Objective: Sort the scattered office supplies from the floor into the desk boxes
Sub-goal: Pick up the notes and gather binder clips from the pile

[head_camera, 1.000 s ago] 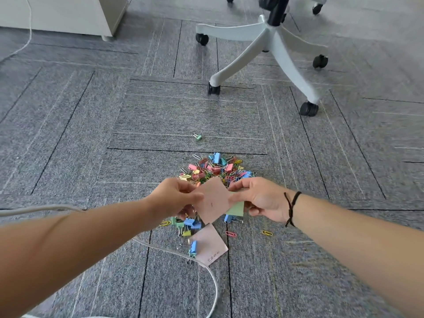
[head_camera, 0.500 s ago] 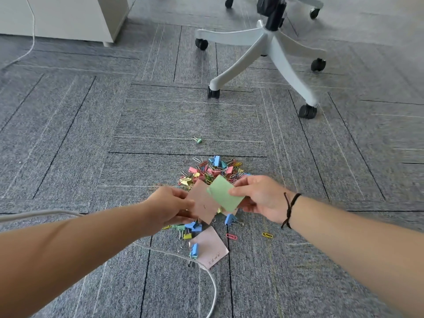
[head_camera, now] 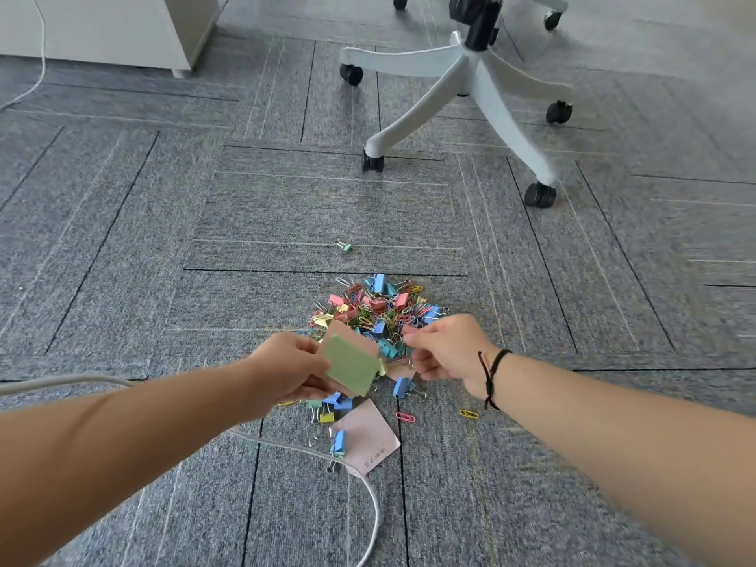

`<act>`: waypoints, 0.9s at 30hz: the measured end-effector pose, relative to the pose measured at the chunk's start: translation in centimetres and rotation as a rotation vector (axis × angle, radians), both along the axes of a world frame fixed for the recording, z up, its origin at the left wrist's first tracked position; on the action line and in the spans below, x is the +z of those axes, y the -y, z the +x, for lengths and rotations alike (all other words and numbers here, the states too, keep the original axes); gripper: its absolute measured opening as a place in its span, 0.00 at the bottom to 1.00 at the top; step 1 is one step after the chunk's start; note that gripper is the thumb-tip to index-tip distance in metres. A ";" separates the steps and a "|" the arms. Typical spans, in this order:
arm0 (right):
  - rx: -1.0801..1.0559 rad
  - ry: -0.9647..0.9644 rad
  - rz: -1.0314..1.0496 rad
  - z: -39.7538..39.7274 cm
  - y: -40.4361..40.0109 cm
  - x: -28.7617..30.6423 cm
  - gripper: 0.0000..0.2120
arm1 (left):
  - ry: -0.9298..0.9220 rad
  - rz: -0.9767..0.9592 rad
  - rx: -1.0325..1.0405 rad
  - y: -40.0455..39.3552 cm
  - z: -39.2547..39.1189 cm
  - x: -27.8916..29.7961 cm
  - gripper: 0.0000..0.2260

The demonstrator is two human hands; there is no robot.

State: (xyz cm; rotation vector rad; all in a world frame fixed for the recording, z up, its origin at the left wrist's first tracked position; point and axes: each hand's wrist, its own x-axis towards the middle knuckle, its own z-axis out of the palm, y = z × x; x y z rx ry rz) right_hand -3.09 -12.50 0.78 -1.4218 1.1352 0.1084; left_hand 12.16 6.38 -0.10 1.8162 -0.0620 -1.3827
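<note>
Two sticky notes, green sticky note (head_camera: pixel 352 364) over a pink one, sat pinched in the left hand (head_camera: pixel 286 372) above the clip pile (head_camera: pixel 378 308), apparently gathered for boxing, while the right hand (head_camera: pixel 446 349), fingers curled, pinched something too small to identify.

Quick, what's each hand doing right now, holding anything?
Left hand: holds a green square paper note stacked over a pink paper note.
Right hand: fingers curled; whether they pinch anything cannot be told.

Bright, even daylight fills the frame, with soft shadows under the chair base (head_camera: pixel 470 100). The carpet (head_camera: pixel 122 239) lines bow toward the edges from the wide lens. Slight motion blur softens the upper right.
</note>
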 end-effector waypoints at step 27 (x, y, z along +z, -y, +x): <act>-0.230 -0.275 0.156 1.1 0.0 -5.5 0.06 | 0.047 0.068 0.088 -0.2 0.9 -1.2 0.09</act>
